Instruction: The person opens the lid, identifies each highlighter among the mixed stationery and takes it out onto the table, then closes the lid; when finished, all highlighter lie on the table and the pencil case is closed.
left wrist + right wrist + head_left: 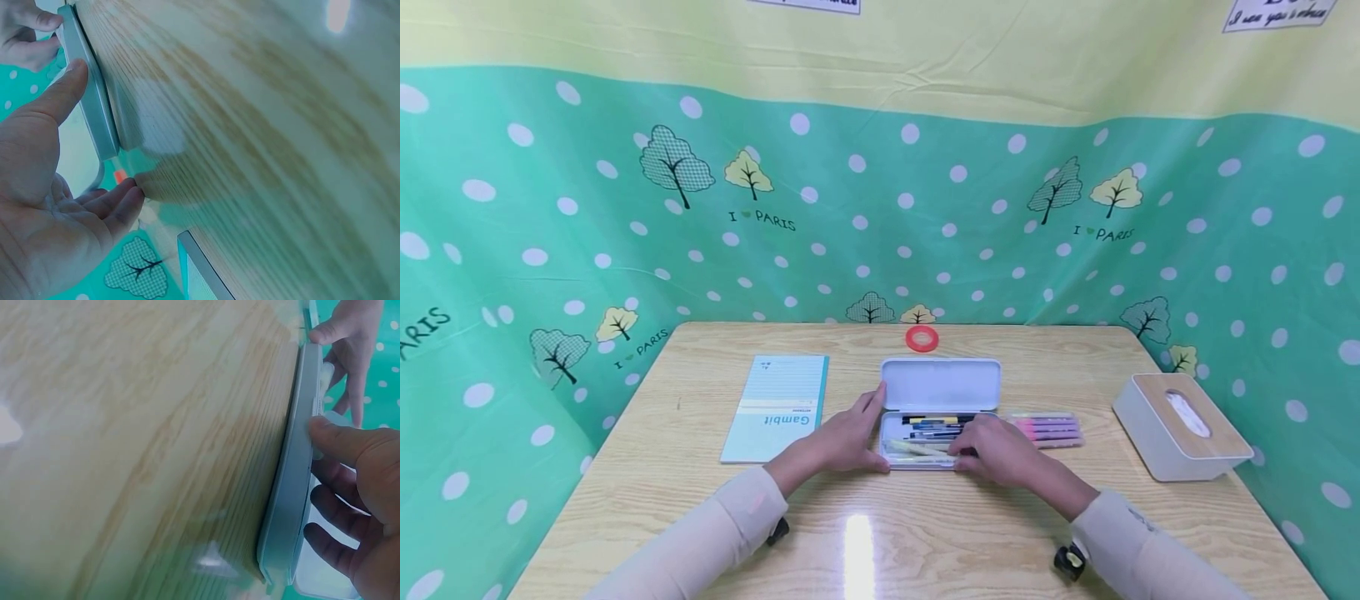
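A white pencil case [942,385] lies on the table with its lid raised at the back, several pens [936,432] inside. My left hand [846,433] rests against its left end, thumb at the front corner and straight fingers beside the lid. In the left wrist view, that thumb touches the rim of the case [94,106]. Over the case's right half, my right hand [1000,450] pinches a pale yellow highlighter [917,448] lying near the front wall. The right wrist view shows the thumb at the rim, with part of the pen hidden by the fingers.
Right of the case lies a clear pack of pink and purple pens [1048,429]. A Gambit notebook [775,408] lies to the left. Behind the case is a red tape roll [922,338]. A tissue box [1180,425] stands at the right table edge.
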Motion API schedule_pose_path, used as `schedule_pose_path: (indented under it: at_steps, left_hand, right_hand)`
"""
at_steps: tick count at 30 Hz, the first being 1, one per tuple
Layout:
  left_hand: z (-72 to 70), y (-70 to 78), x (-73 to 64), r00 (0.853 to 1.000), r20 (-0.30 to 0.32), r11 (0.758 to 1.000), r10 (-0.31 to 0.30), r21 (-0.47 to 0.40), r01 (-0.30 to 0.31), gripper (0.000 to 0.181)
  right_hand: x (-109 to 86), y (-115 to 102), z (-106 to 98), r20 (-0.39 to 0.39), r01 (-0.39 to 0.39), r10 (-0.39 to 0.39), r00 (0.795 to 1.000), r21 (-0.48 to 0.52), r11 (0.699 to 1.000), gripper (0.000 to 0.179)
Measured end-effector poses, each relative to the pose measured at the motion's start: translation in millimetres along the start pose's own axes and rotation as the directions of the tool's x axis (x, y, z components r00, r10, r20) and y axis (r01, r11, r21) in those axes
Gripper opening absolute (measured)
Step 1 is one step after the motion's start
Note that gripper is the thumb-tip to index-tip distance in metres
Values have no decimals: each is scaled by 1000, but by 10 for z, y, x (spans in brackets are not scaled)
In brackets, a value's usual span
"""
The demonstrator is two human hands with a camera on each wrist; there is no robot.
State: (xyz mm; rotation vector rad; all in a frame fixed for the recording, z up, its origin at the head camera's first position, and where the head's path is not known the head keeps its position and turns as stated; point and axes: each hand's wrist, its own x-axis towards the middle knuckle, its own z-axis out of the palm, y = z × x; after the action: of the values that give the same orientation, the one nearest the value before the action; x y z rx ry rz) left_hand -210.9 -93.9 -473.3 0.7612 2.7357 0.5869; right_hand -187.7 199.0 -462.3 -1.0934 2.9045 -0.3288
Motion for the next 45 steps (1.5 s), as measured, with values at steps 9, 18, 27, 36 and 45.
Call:
schedule_pose_path:
  at_steps: [9, 18, 27, 36, 45]
  left_hand:
    - [0, 10, -12, 1000, 3, 1000, 0, -1, 0, 134]
    - [0, 8, -22, 1000, 1, 1000, 2, -5, -2, 134]
    - [1, 3, -22, 1000, 3, 1000, -1, -10, 1, 134]
    - [0, -7, -2, 1000, 3, 1000, -6, -1, 6, 133]
    - [11, -21, 3, 1000, -4, 1000, -1, 13, 2, 134]
  right_hand:
    - [-57, 41, -53, 9, 68, -68, 998, 6, 998, 19]
    - [-155, 135, -90, 18, 6, -7, 1000, 67, 998, 20]
    - [-250, 278, -121, -11, -9, 9, 1000, 72, 997, 20]
    - [-408, 454, -196, -42, -76, 81, 996, 98, 992, 20]
    - [-632, 675, -249, -100, -177, 186, 978, 90, 980, 20]
